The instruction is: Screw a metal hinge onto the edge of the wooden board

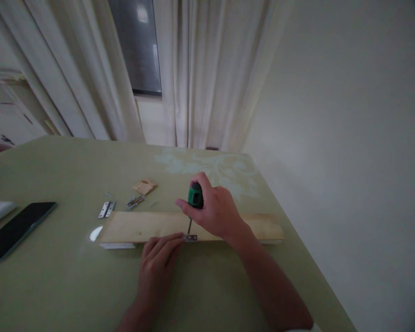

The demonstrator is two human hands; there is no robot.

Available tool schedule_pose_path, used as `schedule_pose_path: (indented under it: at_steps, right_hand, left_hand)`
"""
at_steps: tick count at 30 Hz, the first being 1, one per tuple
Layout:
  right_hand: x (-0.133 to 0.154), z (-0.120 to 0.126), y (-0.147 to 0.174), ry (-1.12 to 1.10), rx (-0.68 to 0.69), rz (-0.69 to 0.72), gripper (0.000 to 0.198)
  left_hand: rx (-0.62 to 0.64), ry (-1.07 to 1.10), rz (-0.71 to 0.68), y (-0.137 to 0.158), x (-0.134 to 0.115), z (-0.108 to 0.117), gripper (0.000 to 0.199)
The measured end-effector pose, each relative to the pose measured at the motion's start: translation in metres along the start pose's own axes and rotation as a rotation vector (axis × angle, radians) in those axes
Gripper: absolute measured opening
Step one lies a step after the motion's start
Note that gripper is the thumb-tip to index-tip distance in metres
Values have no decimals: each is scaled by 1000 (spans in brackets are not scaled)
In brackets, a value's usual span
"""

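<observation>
A long pale wooden board (141,226) lies across the green table (72,286). My right hand (216,210) grips a screwdriver with a green and black handle (195,195), held upright, its tip down on a small metal hinge (191,238) at the board's near edge. My left hand (157,265) rests on the table with its fingertips pressed against the board's near edge, just left of the hinge.
Two more metal hinges (107,209) (135,201), loose screws and a small brown packet (144,186) lie behind the board. A dark phone (15,229) sits at the left. Curtains (207,69) and a window stand beyond the table; its right edge drops off near the wall.
</observation>
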State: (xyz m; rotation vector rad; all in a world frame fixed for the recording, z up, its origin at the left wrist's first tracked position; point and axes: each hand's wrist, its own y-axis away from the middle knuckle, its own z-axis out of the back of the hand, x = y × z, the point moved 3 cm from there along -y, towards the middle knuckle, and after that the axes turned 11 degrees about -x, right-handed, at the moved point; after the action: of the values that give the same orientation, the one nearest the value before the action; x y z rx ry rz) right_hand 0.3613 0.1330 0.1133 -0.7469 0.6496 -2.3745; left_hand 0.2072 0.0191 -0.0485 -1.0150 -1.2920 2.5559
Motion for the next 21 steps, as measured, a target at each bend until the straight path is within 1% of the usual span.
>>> schedule_pose_path:
  at_steps: [3,6,13,17,21]
  right_hand:
    - [2,4,0,21,42,33,43]
    - [5,2,0,31,78,50,44]
    - [10,1,1,5,64,76,41]
    - [14,8,4,19,99,85,39]
    - [15,19,8,32,99,140,35]
  left_hand:
    - [3,-17,3,1,0,2,22]
    - [-7,-29,-5,1,-1,4,20]
    - [-19,-27,-16,-1,-4,6,22]
    - [-17,-33,-16,0,-1,6,22]
    - [-33,-39,-26,0,0,2,22]
